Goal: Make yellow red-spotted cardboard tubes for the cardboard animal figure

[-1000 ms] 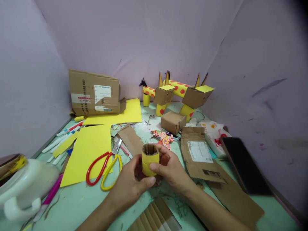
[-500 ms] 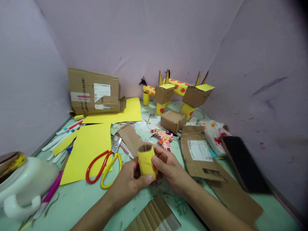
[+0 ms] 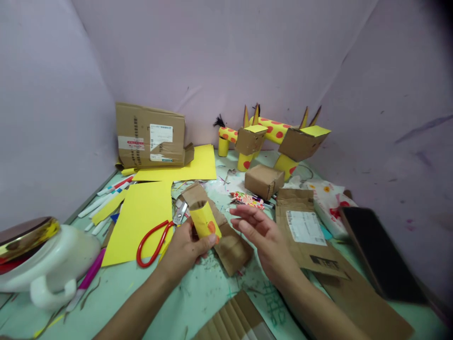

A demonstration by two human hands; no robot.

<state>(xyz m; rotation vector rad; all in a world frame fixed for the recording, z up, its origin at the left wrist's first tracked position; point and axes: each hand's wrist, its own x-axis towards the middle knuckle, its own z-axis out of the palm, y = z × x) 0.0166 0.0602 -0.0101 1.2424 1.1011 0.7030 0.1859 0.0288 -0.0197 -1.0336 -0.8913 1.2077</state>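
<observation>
Shifted since half a second earlier: yellow paper-covered cardboard tube with orange spot [image 3: 204,222], now leaning more to the left, lower centre of the frame; gripped near its lower end by bare left hand [image 3: 189,243] alone. Also: bare right hand [image 3: 260,231], drawn off to the right; open, loosely curved, apart from tube. Behind tube: flat brown cardboard piece [image 3: 233,252]. Left of tube: red-and-yellow-handled metal scissors [image 3: 180,215]. Upper frame, right of centre: two yellow, red-spotted animal figures with brown box heads [image 3: 250,140].

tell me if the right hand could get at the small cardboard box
Probably yes: the right hand is open and empty, and only low-lying pens and a floral scrap lie between it and the small cardboard box.
</observation>
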